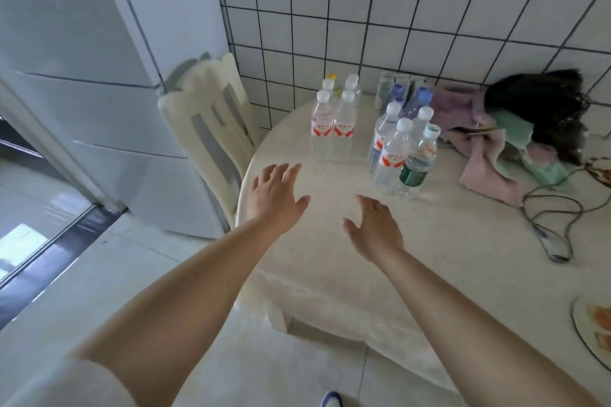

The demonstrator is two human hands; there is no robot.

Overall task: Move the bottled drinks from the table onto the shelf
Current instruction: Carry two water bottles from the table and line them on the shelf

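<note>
Hovering spread and empty, left hand and right hand face clear plastic water bottles at one o'clock: probably full, smooth; grip mid-body.

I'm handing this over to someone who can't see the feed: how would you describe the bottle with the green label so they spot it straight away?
Start at the round white table against the tiled wall and find the cluster of bottles nearer the pile of cloths. The green-label bottle stands at that cluster's front right corner. It alone has a dark green label and a green-ringed cap; its neighbours carry red-and-white labels.
</note>
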